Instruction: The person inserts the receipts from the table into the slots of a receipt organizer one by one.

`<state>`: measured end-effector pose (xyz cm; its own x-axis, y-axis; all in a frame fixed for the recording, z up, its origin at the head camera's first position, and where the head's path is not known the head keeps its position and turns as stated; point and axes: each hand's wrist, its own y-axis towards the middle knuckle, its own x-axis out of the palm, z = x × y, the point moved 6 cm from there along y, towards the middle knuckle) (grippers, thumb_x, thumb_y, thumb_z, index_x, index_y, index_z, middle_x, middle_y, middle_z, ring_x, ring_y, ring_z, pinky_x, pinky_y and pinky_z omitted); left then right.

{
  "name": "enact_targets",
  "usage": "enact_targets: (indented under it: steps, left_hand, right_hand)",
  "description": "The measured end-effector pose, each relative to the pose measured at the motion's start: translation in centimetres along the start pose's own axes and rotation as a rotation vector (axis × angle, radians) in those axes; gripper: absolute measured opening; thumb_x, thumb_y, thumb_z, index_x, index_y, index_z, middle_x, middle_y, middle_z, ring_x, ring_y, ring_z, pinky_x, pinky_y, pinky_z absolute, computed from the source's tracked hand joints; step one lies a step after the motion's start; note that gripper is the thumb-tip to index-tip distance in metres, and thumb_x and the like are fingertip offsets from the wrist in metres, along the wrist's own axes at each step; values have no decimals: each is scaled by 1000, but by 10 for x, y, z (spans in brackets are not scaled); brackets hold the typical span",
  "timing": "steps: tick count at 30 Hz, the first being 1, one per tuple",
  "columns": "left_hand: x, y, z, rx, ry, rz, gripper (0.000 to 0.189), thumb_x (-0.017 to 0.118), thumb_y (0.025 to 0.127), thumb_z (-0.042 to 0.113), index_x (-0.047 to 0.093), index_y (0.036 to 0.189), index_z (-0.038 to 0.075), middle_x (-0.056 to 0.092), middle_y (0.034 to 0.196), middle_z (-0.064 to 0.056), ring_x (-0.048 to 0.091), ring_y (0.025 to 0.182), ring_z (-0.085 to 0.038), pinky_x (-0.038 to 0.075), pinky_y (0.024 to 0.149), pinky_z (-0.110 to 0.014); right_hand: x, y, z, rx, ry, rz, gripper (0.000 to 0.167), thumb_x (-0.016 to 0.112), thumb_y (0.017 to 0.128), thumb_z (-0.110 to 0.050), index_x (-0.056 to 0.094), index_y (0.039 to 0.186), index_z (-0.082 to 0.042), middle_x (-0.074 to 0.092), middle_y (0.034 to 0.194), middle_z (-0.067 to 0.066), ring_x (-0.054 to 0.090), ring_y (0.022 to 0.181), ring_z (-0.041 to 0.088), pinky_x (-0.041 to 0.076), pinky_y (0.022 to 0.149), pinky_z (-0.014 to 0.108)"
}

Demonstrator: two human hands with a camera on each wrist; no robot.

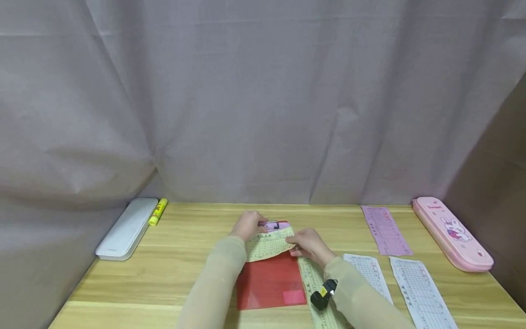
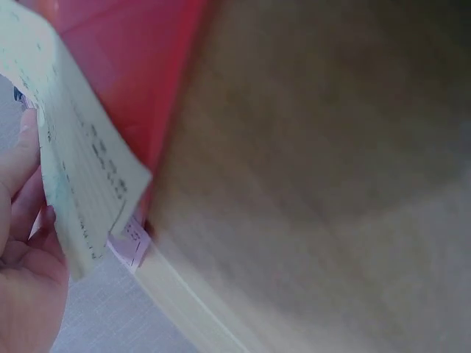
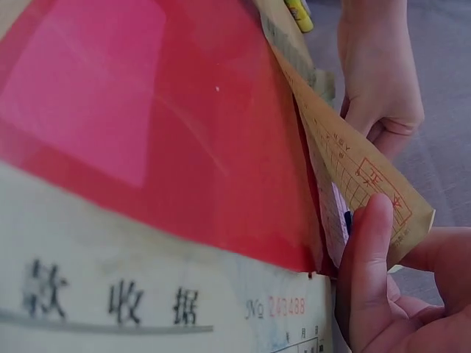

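Observation:
A red folder point(image 1: 267, 283) with a metal clip point(image 1: 271, 224) at its far edge lies in front of me. My left hand point(image 1: 248, 226) curls its fingers at the clip's left end. In the left wrist view, the left hand point(image 2: 29, 294) overlaps the edge of a yellow receipt sheet point(image 2: 73, 147); I cannot tell if it also pinches the sheet. My right hand point(image 1: 310, 244) pinches the right edge of that receipt sheet point(image 1: 267, 249), which bows over the folder's upper part. Beneath it shows a lilac sheet point(image 1: 282, 225) by the clip.
More yellow receipts point(image 1: 310, 276) lie right of the folder, partly under the right forearm. Two white receipts point(image 1: 423, 292), a purple receipt point(image 1: 386, 230) and a pink pencil case point(image 1: 454, 233) are farther right. At left stand a white case point(image 1: 127, 228) and a yellow glue stick point(image 1: 158, 211).

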<state>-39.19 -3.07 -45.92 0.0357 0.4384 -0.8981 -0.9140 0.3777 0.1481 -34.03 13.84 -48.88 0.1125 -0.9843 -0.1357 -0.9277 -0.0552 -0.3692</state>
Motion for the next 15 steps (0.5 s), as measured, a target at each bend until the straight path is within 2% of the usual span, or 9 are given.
enact_targets:
  steps: [4, 5, 8, 13, 15]
  left_hand:
    - [-2, -1, 2, 7, -11, -7, 28, 77, 78, 18, 74, 105, 10, 72, 102, -4, 67, 99, -21, 54, 86, -32]
    - [2, 2, -2, 25, -6, 7, 29, 78, 77, 20, 75, 104, 12, 73, 101, -3, 67, 98, -19, 54, 85, -31]
    - [1, 3, -2, 36, 7, 11, 30, 79, 75, 20, 75, 103, 12, 73, 100, -2, 67, 97, -18, 54, 84, -31]
    - [0, 1, -1, -3, -3, 0, 32, 79, 75, 21, 75, 104, 11, 72, 102, -4, 66, 100, -20, 53, 89, -33]
    - [1, 1, -1, -2, 21, 3, 32, 78, 75, 22, 74, 104, 11, 72, 102, -3, 66, 100, -20, 52, 90, -33]
  right_hand:
    - [2, 1, 0, 8, 17, -11, 18, 64, 86, -2, 60, 96, 12, 59, 62, 6, 55, 45, 7, 53, 47, 20]
    - [2, 1, 0, 8, 18, -15, 17, 64, 86, -2, 59, 96, 11, 60, 62, 6, 56, 46, 7, 53, 48, 20]
    - [3, 2, 1, 13, 25, -16, 14, 64, 86, -2, 59, 93, 10, 60, 61, 7, 57, 46, 8, 54, 48, 21]
    - [4, 3, 2, 15, 35, -14, 11, 63, 86, -1, 58, 89, 8, 60, 61, 7, 58, 47, 9, 54, 49, 21]
    - [4, 4, 3, 12, 42, -15, 11, 63, 85, 0, 58, 90, 9, 60, 62, 7, 58, 47, 9, 54, 49, 21]
